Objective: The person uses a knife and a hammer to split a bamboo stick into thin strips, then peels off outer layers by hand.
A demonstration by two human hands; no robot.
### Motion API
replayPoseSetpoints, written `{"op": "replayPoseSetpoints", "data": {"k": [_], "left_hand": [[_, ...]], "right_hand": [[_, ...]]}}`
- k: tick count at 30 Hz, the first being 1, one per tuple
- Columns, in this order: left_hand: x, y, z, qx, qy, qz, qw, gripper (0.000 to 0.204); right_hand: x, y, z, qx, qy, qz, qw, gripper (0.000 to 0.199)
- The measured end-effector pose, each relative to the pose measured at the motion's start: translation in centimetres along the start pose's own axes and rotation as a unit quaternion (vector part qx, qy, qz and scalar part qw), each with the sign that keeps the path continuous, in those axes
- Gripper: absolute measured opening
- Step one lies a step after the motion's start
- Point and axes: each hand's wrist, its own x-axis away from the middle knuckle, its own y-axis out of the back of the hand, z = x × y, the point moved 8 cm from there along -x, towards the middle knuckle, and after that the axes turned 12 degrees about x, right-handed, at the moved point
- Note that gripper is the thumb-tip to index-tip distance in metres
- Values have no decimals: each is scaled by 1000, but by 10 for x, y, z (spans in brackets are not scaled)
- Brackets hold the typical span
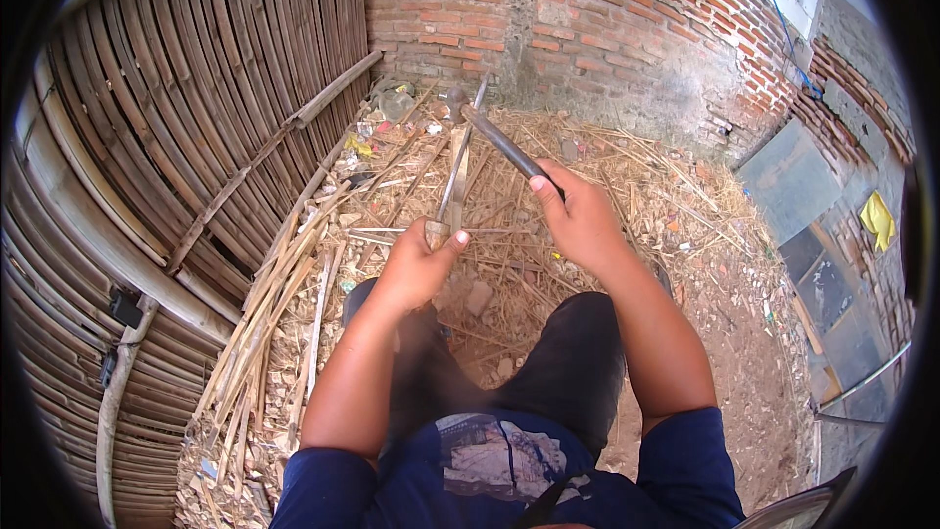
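My left hand [416, 266] is closed round the short wooden handle of a long knife [453, 181]. Its narrow blade points away from me and slants slightly right. In my right hand [585, 223] is a hammer [507, 148], gripped by its dark handle. The hammer's head end reaches left to the far part of the blade; whether the two touch I cannot tell. Beside the blade, a pale flat strip of wood or bamboo [459, 152] runs the same way, its lower end near my left hand.
Split strips and shavings [264, 343] cover the ground, thickest on the left. A bamboo slat wall [215, 69] rises at left, a brick wall [441, 0] at the far side. Grey panels [798, 176] lean at right, near a yellow scrap [877, 220]. My knees are bent below my hands.
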Motion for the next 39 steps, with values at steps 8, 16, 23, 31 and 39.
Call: {"op": "replayPoseSetpoints", "data": {"k": [8,16,23,31,39], "left_hand": [[8,9,2,15,23,-11,1000,47],[-5,15,3,-36,32,-10,999,47],[-5,17,6,-47,34,14,998,53],[-21,30,25,-69,56,-4,996,68],[-9,25,15,-13,91,24,996,46]], "right_hand": [[11,37,9,-155,43,-133,978,44],[-10,-9,-27,-115,-18,-49,992,45],[0,34,-3,-184,58,-174,966,49],[-8,-32,-53,-62,-45,-35,996,45],[5,9,-29,-212,-29,-114,970,48]]}}
